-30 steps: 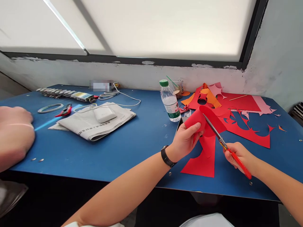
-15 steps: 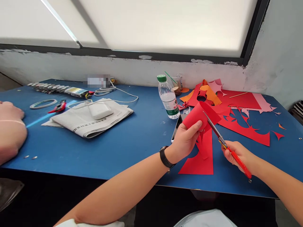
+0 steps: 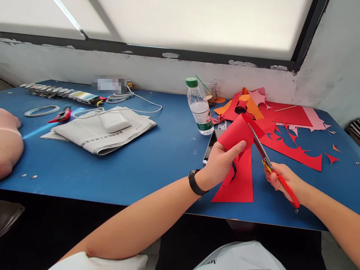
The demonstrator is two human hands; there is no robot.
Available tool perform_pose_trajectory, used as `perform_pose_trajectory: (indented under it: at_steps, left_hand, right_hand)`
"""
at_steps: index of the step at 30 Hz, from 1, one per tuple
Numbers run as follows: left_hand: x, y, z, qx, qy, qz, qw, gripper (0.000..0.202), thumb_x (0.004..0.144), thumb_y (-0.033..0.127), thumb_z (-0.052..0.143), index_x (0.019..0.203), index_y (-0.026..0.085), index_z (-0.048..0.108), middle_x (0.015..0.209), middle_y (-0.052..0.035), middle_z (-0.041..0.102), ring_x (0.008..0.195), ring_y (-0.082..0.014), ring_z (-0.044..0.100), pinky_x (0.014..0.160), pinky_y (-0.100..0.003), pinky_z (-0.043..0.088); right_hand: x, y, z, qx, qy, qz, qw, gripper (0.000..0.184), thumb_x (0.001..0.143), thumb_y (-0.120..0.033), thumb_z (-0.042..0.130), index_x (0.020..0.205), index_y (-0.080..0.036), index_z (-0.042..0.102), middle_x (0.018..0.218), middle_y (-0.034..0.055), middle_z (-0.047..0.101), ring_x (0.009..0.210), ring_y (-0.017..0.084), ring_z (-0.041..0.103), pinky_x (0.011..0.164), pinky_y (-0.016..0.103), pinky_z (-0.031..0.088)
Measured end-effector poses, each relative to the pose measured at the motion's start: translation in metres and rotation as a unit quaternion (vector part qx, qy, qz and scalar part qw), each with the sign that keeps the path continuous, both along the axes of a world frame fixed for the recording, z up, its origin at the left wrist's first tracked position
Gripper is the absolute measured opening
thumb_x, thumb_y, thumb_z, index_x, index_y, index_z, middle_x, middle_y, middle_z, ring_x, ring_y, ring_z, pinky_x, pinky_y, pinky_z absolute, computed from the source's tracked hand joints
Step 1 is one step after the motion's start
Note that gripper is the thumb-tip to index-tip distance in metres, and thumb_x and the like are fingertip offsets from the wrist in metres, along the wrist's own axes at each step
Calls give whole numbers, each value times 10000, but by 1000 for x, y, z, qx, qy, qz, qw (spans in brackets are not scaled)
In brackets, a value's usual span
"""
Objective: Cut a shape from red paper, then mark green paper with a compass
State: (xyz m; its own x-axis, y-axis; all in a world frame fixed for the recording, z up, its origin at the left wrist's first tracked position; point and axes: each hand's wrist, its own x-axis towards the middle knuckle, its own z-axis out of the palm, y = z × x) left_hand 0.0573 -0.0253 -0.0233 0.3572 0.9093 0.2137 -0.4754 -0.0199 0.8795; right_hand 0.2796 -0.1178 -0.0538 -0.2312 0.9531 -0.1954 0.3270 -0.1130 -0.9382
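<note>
Two bare hands work at the 5 o'clock part of the blue table [image 3: 157, 157]. The left hand [image 3: 222, 163] pinches the curled top of a red paper sheet [image 3: 239, 183] between thumb and fingers. The sheet's lower part lies flat on the table at that hand's 5 o'clock. The right hand [image 3: 284, 180], at 3 o'clock from the left, is clenched around the red handles of the scissors [image 3: 267, 161]. Their blades point to 11 o'clock and meet the curl's right edge. A water bottle [image 3: 199, 108] stands at 11 o'clock from the left hand, with a phone [image 3: 210, 144] between them. Cut paper scraps [image 3: 284, 120] lie at 1 o'clock. A folded newspaper [image 3: 104, 135] lies at 9 o'clock, and another person's hand [image 3: 8, 142] rests at the left edge.
</note>
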Motion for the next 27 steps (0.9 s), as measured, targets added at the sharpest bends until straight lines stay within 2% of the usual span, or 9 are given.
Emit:
perform_pose_trajectory:
  at_steps: [2,6,13,20,27]
  left_hand:
    - [0,-1,-3,12,-1,4,1000,382,901,466,930,1208,243,883,1302,-94,846,1288,-335,775,1083,-416,647]
    - [1,-2,-5,38,12,27,999,377,881,487,944,1166,246,893,1275,-89,857,1287,-350,779,1120,-453,636]
    - [0,-8,4,85,49,28,995,311,946,467,882,1164,245,893,1281,-73,852,1292,-336,773,1121,-454,639]
    - [-1,-11,5,74,70,47,994,333,908,523,901,1099,250,893,1265,-72,845,1299,-349,762,1111,-459,643]
    - [0,-13,5,91,79,56,991,306,932,499,885,1140,275,888,1275,-56,843,1284,-330,762,1095,-440,638]
  right_hand:
    - [0,0,1,12,14,8,1000,852,817,-1094,444,871,-244,484,784,-50,345,663,135,288,557,292,290]
    - [1,-1,2,41,7,23,999,856,839,-1092,382,904,-246,493,777,-44,378,655,138,291,569,302,313]
    - [1,-3,8,34,6,18,999,835,855,-1074,392,906,-246,488,767,-51,359,681,147,276,588,305,297]
    - [1,-3,1,43,23,13,999,836,839,-1081,419,898,-250,487,764,-52,352,666,142,277,561,291,301]
    - [1,-3,4,28,27,18,999,841,817,-1097,405,886,-261,458,728,-59,351,642,142,295,556,295,327]
